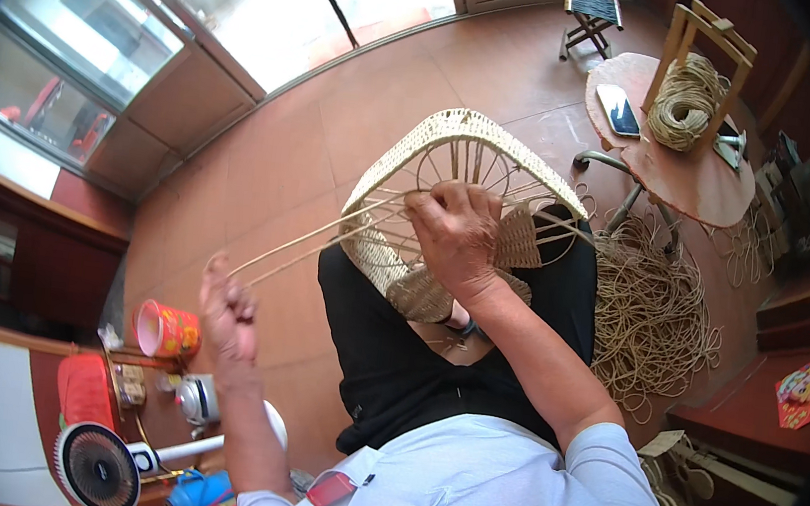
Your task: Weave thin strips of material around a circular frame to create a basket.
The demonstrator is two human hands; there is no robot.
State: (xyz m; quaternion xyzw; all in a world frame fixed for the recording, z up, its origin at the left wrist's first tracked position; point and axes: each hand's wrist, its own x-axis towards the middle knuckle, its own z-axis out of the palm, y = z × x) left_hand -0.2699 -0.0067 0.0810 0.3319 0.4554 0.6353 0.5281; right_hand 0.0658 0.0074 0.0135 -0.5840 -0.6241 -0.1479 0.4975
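A pale woven frame [470,123] with rounded corners rests on my lap, its rim wrapped in fine cord. Inside it, thin strands fan out from a ring, and brown woven panels [420,295] show at its near side. Across the opening my right hand [457,234] is closed on the strands; its palm side is hidden. Two lengths of cord [301,241] run taut from there out to the left. Off to the left of the frame, my left hand [233,318] pinches the far end of this cord between bent fingers.
A large tangle of cord [652,321] lies on the floor at my right. Behind it, a low table [698,181] bears a phone [618,109] and a cord coil [686,110] by a wooden stand. A folding stool [591,19], a fan [98,470] and a red bucket [164,330] stand around.
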